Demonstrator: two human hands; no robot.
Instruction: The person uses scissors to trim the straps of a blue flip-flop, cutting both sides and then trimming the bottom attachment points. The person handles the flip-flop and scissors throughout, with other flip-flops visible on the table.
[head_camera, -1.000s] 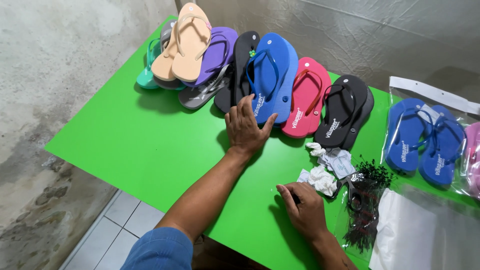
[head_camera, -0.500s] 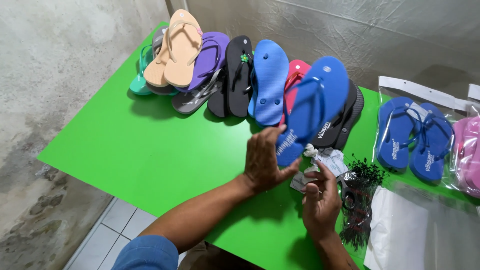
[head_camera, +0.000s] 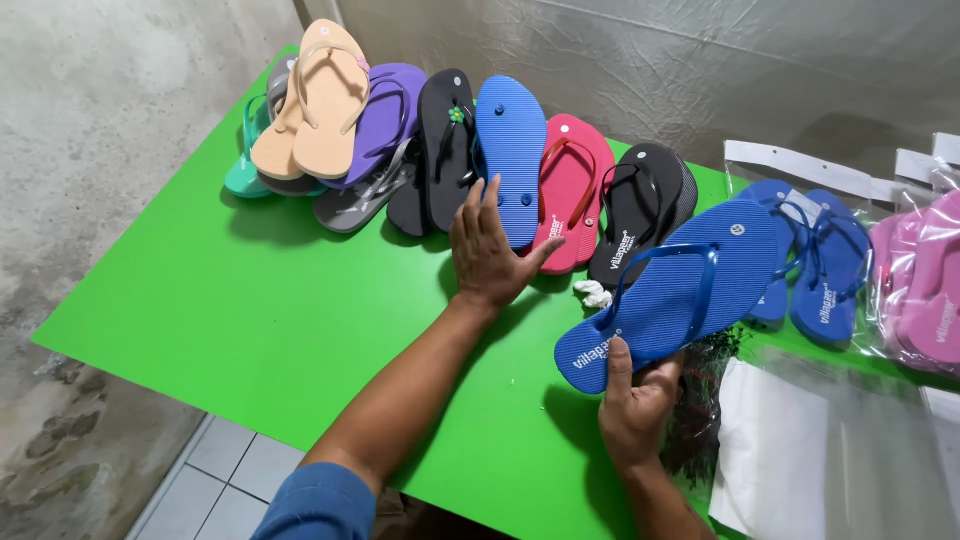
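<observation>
Head view: right hand (head_camera: 635, 400) fingers pinch the blue flip-flop (head_camera: 672, 292) heel; left hand (head_camera: 490, 250), fingers spread, could topple the row at twelve o'clock.

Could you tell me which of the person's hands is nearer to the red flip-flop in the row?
Left. The left hand rests just beside the red flip-flop, fingers at its edge. The right hand is lower down, gripping a blue flip-flop.

blue flip-flop (head_camera: 680, 290), strap up, held by heel
</observation>
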